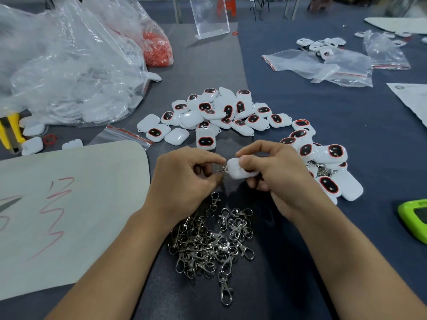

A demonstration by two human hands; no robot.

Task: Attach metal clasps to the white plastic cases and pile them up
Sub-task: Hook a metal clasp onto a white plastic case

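Observation:
My right hand [275, 172] grips a white plastic case [235, 169], held above the table. My left hand [184, 179] pinches a metal clasp [222, 168] against the case's left end. Below my hands lies a heap of loose metal clasps [212, 243]. A spread of several white cases [221, 114] with red-rimmed black windows lies beyond my hands. To the right sits a pile of cases [328, 167] with clasps showing among them.
A large clear bag of white cases [69, 72] fills the left, with a bag of orange rings [158, 49] behind it. A white sheet [69, 215] with red marks lies at the left. Clear zip bags [323, 65] lie at the far right, a green device [416, 218] at the right edge.

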